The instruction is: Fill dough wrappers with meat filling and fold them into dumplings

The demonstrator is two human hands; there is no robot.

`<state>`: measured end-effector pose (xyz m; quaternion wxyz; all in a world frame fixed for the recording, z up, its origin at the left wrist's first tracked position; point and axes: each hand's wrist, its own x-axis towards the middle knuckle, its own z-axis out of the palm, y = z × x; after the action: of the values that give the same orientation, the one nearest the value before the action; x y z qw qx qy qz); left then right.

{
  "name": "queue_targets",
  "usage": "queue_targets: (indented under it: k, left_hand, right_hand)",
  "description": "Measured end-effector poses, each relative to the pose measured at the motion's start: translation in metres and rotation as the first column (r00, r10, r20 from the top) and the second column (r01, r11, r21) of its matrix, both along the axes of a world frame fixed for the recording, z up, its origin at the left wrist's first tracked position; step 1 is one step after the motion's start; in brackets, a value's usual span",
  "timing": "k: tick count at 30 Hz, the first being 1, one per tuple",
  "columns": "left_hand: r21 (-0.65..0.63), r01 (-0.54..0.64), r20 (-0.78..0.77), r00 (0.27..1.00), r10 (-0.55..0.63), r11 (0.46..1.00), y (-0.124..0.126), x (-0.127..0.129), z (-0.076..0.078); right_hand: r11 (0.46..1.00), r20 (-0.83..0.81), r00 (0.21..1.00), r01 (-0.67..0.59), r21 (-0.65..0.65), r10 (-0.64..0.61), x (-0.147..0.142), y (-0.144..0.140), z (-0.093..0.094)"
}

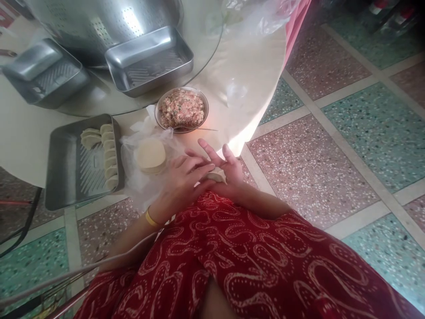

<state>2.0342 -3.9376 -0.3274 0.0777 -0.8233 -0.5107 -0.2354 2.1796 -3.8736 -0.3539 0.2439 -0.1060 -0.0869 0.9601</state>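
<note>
Two hands pinching one dumpling [216, 176].
Left hand [181, 179] and right hand [230, 170] closed on pale, folded dough; filling hidden, fingers overlap it.

Both forearms are bare, no sleeves reaching down, and neither the left hand [181, 179] nor the right hand [230, 170] has any rings or gloves on the fingers [207, 150] as far as I can see. There's a thin yellow band [151, 218] snug around the left wrist. Lower down it's all a deep red garment [252, 261] covered in looping pale swirls edged with little white dots, with a gap in the fabric at the bottom edge.
</note>
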Motion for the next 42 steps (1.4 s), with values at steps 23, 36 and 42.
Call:
queue_targets:
  k: [23,36,42]
  left_hand:
    - [-0.004,0.091,-0.11,0.99,-0.09,0.996,0.007,0.005,0.004]
    - [-0.084,0.039,-0.035,0.998,-0.042,0.996,-0.003,-0.002,0.0]
    - [-0.09,-0.002,0.015,1.0,0.003,0.996,-0.012,-0.009,0.0]
  right_hand:
    - [0.994,0.164,0.982,-0.101,0.038,0.093,-0.003,0.002,0.01]
    - [0.996,0.084,0.993,-0.09,0.027,0.088,-0.003,0.001,0.003]
    - [0.997,0.082,0.994,-0.079,0.013,0.078,-0.006,-0.002,0.002]
